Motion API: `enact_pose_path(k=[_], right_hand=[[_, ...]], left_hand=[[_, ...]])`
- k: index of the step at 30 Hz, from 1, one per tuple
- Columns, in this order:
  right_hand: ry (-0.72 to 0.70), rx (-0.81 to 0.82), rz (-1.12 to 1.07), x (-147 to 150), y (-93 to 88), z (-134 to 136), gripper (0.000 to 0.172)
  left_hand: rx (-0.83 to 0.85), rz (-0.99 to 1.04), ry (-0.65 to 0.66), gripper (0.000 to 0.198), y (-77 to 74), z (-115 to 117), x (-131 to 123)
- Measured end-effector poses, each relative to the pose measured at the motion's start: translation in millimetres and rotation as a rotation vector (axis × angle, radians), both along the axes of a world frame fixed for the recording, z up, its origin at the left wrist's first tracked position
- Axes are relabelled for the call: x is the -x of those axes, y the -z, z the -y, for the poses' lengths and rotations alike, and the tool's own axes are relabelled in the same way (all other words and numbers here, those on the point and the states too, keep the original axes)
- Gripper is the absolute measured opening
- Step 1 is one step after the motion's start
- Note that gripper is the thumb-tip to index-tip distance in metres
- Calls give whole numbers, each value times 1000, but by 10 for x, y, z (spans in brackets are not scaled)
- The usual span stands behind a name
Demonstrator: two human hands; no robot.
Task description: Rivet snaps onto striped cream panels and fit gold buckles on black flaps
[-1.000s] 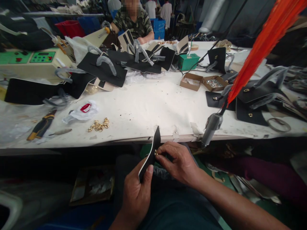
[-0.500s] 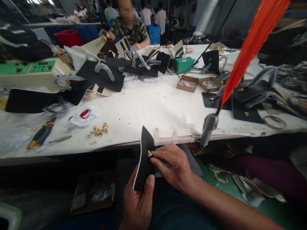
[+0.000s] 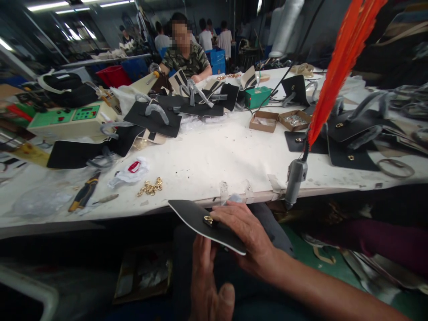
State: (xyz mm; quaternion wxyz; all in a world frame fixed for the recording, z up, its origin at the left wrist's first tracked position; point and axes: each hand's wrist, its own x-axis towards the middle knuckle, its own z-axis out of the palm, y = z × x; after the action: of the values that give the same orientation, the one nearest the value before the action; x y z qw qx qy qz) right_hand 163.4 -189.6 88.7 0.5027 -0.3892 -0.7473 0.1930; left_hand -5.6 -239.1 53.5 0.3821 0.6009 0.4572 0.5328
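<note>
A black leather-like panel (image 3: 190, 217) with a pale edge and a gold clasp (image 3: 208, 220) is tilted over my lap, just off the table's front edge. My right hand (image 3: 247, 227) grips it by its right side, fingers lying over the top face and the thumb hidden beneath. Below the panel, my left hand (image 3: 207, 285) is open, its thumb apart and its fingertips at the panel's underside; whether they touch it I cannot tell. A small pile of gold hardware (image 3: 150, 187) lies on the table to the left.
A grey electric screwdriver (image 3: 296, 183) hangs at the right under an orange cord (image 3: 344, 67). Pliers (image 3: 85, 191) lie at the left. Black bag panels (image 3: 155, 118), cardboard trays (image 3: 264, 121) and a green box (image 3: 257, 97) stand farther back. A person (image 3: 187, 58) sits across the table.
The panel has turned from upright to a flatter tilt. My left hand has let go and dropped lower, while my right hand has moved from the clasp to the panel's right side.
</note>
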Motion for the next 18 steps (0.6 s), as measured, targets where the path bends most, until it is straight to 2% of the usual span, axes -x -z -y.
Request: enact_pose_path(k=[3,5,7,9,12,13,14,18], right_hand=[[-52,-46,-24,-107,32,18,53],[-111,-35,-24,-191,28,43,50],[-171,-1,-36,-251,26,67,46],[-210,41,-69,-284,39,82,40],[-235,88,-122,-307,75,77,35],[-240,101,-135,-314,88,69,36],[-244,121,-149,-323,100,59,36],[-241,248,-245,-368,142,9,31]], left_hand=[[-90,-127,-28,39,58,-94,166],[-80,-233,-89,25,28,-223,287],[-40,-269,-149,27,-36,-367,351],[-23,-230,-179,45,-100,-493,352],[-96,-92,-128,83,-156,-607,311],[-108,-81,-76,88,-164,-624,304],[-107,-99,-12,86,-171,-633,302],[-117,-245,187,49,-218,-670,298]])
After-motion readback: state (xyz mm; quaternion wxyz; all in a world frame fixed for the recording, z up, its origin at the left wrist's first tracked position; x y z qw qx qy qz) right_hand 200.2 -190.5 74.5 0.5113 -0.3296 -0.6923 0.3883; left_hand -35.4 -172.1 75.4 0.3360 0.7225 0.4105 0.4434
